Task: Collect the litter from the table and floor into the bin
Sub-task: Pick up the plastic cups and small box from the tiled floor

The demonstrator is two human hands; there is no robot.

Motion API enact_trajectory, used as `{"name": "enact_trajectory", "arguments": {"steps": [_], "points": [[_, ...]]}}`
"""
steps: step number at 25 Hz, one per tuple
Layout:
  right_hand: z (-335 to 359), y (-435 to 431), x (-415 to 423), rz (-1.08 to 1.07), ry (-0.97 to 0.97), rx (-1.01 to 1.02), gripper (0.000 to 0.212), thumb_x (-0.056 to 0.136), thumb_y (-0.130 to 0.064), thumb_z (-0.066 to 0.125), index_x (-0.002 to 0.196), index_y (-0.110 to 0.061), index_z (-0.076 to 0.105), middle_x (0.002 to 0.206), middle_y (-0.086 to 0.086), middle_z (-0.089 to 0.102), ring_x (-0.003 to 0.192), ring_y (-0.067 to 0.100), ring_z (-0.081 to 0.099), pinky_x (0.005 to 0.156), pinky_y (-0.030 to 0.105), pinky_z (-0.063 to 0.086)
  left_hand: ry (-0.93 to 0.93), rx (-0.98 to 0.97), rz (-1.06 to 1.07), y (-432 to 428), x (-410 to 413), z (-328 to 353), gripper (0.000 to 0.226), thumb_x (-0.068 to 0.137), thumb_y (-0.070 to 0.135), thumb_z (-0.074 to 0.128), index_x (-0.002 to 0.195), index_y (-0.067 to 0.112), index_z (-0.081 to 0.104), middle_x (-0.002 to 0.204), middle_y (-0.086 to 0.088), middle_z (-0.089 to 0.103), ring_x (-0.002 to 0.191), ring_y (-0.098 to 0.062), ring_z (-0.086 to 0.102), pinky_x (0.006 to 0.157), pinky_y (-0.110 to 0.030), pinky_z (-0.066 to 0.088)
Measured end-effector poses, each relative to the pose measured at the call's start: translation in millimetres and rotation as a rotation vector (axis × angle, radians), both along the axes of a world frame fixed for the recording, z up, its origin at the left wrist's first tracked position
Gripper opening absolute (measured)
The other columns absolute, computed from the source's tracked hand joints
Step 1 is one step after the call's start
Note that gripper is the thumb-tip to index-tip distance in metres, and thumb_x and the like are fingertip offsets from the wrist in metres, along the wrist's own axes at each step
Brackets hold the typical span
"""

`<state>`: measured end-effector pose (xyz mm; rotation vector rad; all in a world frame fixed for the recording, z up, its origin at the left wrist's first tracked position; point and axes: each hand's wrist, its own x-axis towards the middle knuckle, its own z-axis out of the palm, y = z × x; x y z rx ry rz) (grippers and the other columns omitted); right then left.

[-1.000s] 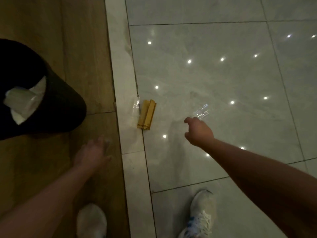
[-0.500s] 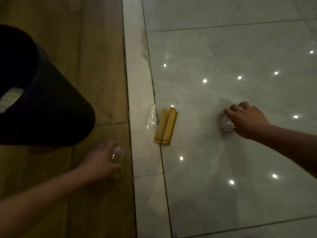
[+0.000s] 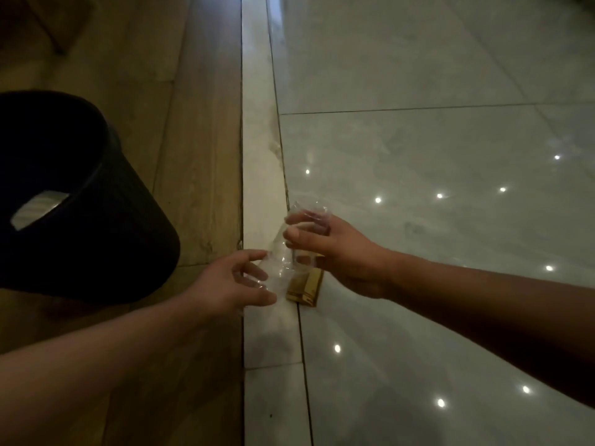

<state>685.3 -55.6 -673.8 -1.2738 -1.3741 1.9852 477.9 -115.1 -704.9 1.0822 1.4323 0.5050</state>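
floor (image 3: 418,156): wood left, pale tile right | on it: black bin (image 3: 96,226), gold packet (image 3: 304,286)

Clear plastic cup (image 3: 307,220); glossy tiles (image 3: 418,188).

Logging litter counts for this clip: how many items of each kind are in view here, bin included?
Black bin: 1
Clear plastic: 2, a cup in the right hand and a piece by the left hand; their overlap may hide more
Gold packet: 1
White scrap inside the bin: 1
Total: 5
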Motion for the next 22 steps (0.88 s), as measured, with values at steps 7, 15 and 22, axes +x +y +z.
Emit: {"name": "enact_trajectory", "arguments": {"steps": [7,15,22], "points": [[-2.4,-17.9,-9.9,-0.104,0.096,-0.135,0.060,0.075,-0.046,0.074,0.129,-0.024,0.056,0.127,0.002,0.064,0.118,0.023,0.059,0.098,0.043,0.049,-0.187,0.030,0.142,0.3,-2.2,20.5,0.081,0.046,0.026,0.086,0.120,0.030,0.053,0.111,-0.002,0.069,0.090,-0.013,0.071,0.065,-0.025,0.059],[6.4,-26.6,-31.8,-0.200,0.358,-0.324,0.055,0.081,-0.030,0.076,0.128,-0.008,0.057,0.121,0.013,0.069,0.109,0.026,0.068,0.090,0.036,0.056,-0.247,0.211,0.293,9.9,10.8,51.1,0.076,0.063,0.071,0.056,0.128,0.034,0.047,0.119,0.004,0.060,0.110,-0.021,0.060,0.080,-0.039,0.055],[5.0,22.5,-15.3,-0.002,0.235,-0.281,0.058,0.083,-0.041,0.071,0.130,-0.011,0.054,0.122,0.017,0.065,0.111,0.030,0.066,0.094,0.041,0.055,-0.008,0.237,0.225,12.5,-19.9,42.1,0.052,0.063,0.029,0.081,0.105,0.042,0.054,0.108,0.013,0.052,0.091,-0.015,0.060,0.050,-0.019,0.054]]}}
